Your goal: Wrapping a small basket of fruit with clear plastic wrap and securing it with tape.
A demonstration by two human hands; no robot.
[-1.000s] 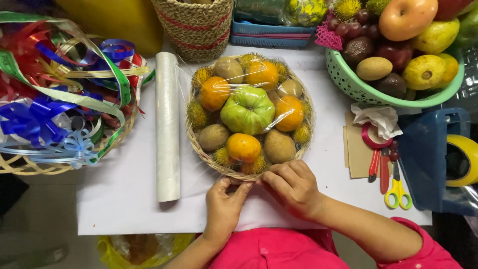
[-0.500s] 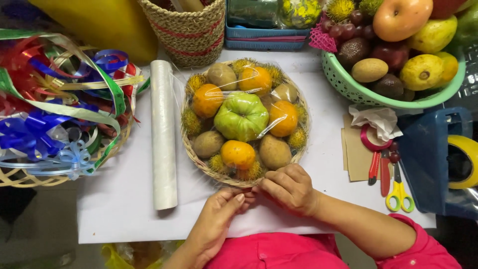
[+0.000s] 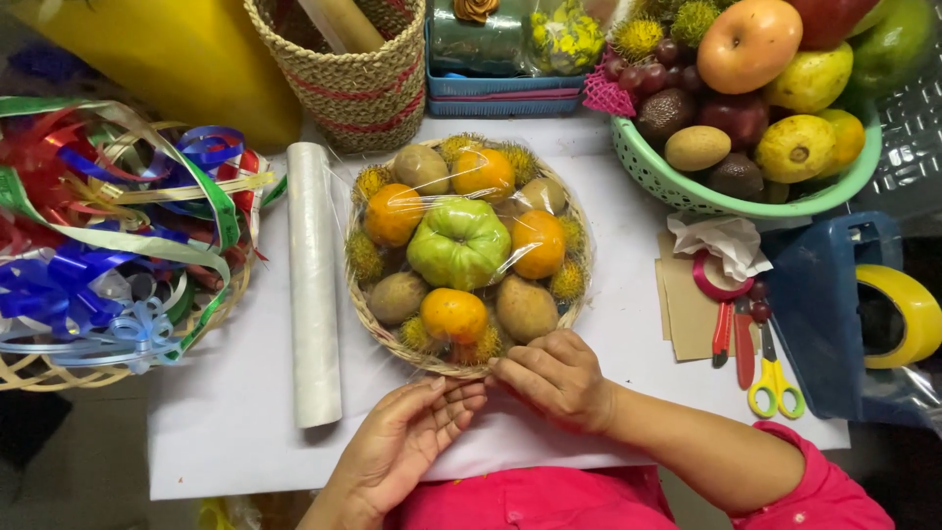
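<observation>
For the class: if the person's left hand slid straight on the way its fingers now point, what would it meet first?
Probably the right hand: the left hand points up and rightward, its fingertips almost touching it, just below the wrapped fruit basket's rim.

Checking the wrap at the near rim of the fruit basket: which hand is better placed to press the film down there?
Probably the right hand: its fingers already rest on the fruit basket rim over the film. The left hand lies palm up just below, off the rim.
</observation>
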